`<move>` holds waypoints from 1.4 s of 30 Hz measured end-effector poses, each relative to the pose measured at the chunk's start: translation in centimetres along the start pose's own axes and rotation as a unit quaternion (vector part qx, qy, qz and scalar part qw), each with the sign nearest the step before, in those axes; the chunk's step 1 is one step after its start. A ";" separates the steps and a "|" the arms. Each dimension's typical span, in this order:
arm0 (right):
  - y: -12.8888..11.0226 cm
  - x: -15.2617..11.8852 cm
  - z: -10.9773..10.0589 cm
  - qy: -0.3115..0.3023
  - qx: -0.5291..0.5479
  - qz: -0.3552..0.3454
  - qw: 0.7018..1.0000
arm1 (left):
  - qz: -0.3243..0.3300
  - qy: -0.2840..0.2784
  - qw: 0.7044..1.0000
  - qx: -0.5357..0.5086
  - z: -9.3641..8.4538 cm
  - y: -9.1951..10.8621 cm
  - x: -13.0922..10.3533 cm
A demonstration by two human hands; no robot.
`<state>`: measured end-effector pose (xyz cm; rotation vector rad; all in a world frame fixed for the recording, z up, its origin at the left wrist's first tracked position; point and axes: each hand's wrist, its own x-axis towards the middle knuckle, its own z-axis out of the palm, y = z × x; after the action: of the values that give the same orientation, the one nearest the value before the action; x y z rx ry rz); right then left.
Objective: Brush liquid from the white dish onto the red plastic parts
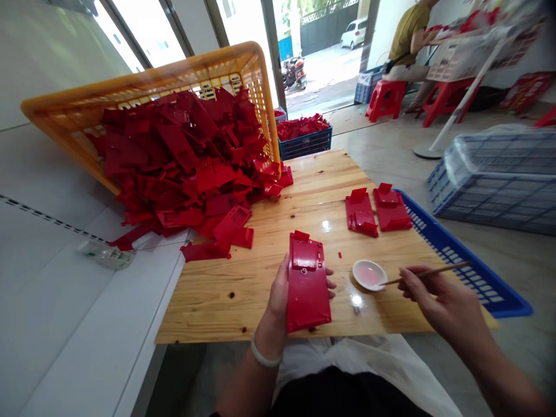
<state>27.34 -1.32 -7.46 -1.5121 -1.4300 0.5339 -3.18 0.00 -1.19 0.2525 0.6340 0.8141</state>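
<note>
My left hand point(280, 295) is closed around a flat red plastic panel point(309, 298), gripping it by its long edges above the table's near edge. A smaller raised red plate and a few small studs show on the panel's upper half. Between the fingers of my right hand point(438, 295) is a thin wooden stick point(423, 273). Its tip meets the rim of a small white dish point(369, 285) holding a shallow pinkish liquid. Beyond the dish lie two red panels point(361, 213) with upright flaps, side by side. A tiny red chip point(340, 255) rests near the dish.
A tipped yellow basket point(264, 75) spills a heap of red plastic parts point(195, 156) onto the wooden table point(208, 315). At the table's right edge sits a blue basket point(512, 304). Farther off are blue crates point(516, 194), a stand point(460, 104) and a seated person point(406, 43).
</note>
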 end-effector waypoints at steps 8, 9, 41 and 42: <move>-2.3 0.2 -0.3 0.040 0.098 0.061 0.992 | -0.024 -0.050 0.998 -0.002 -0.9 0.1 0.1; -2.9 0.3 -0.4 0.044 0.117 0.067 0.990 | -0.029 -0.051 0.998 0.000 -0.8 0.1 0.0; -12.1 -1.7 4.8 -0.041 0.300 -0.012 0.953 | 0.012 0.054 0.997 -0.050 3.2 -1.4 -0.5; -12.1 -1.6 4.8 -0.042 0.298 -0.013 0.953 | 0.011 0.056 0.997 -0.049 3.2 -1.4 -0.5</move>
<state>16.72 -2.92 0.15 -0.9919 -1.1991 0.9263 -0.66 -1.22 0.94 0.1261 0.6951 0.8813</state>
